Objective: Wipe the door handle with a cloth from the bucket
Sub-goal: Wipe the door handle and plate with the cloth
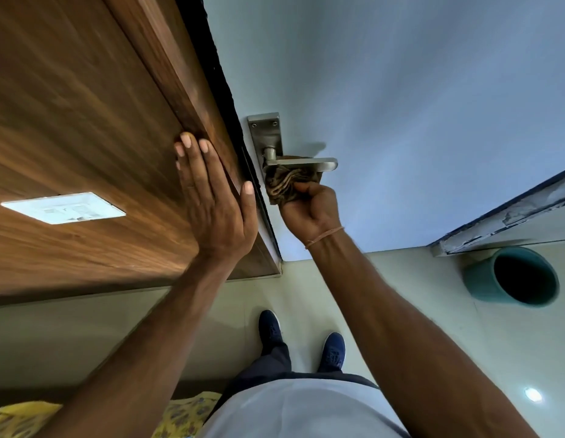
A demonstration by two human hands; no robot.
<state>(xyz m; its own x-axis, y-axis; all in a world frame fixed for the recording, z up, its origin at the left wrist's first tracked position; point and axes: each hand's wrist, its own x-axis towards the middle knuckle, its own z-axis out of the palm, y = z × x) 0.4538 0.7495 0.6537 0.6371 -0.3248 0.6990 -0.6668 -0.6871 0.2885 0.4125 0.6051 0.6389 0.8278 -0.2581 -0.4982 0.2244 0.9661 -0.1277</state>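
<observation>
A brushed-metal lever door handle [325, 164] on its back plate [264, 128] is fixed to the pale blue door [401, 105]. My right hand [309, 210] is shut on a crumpled brown patterned cloth [284, 181], pressing it against the underside of the lever near the plate. My left hand [211, 197] lies flat with fingers spread on the brown wooden panel [85, 121] beside the door's edge. A teal bucket [511, 275] stands on the floor to the right; its inside looks dark.
A white switch plate [63, 207] sits on the wooden panel at the left. My feet in dark blue shoes [333, 350] stand on the pale tiled floor [464, 343]. A worn door frame edge [508, 213] runs at the right. Yellow patterned fabric [180, 415] lies at the bottom left.
</observation>
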